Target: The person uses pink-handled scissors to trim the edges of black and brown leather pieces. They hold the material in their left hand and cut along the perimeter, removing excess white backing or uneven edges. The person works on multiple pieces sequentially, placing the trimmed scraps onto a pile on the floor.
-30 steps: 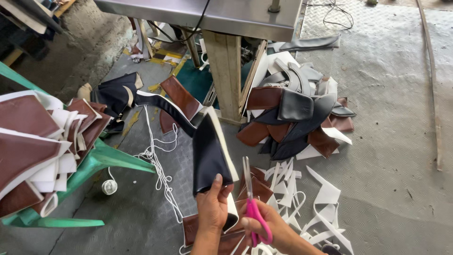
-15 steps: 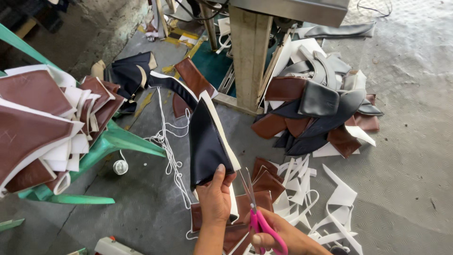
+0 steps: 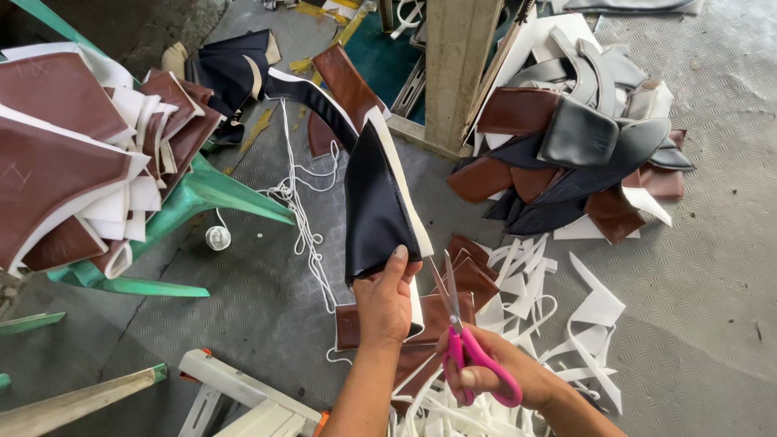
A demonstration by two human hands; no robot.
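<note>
I saw the left hand [image 3: 383,306] held out over the floor [image 3: 696,267], its fingers clamped on the lower edge of a dark navy leather piece [image 3: 374,206] with a white foam edge. The piece rose away from the hand and joined a chain of further pieces running up toward the top of the view. The right hand [image 3: 498,374] sat just beside the left, lower and to the right, with its fingers closed through the pink handles of a pair of scissors [image 3: 463,336]. The blades pointed up, close to the white edge of the held piece, though I could not tell whether they touched it.

Brown leather pieces [image 3: 441,311] lay flat on the floor under both hands. White foam offcuts [image 3: 566,311] were scattered to the right of them. Further back a heap of brown and dark pieces [image 3: 571,158] rested against a table leg [image 3: 456,69]. On the left a stack of brown pieces with white backing [image 3: 77,154] sat on a green plastic chair [image 3: 214,194], and a tangle of white cord [image 3: 301,210] trailed across the floor between the chair and the hands.
</note>
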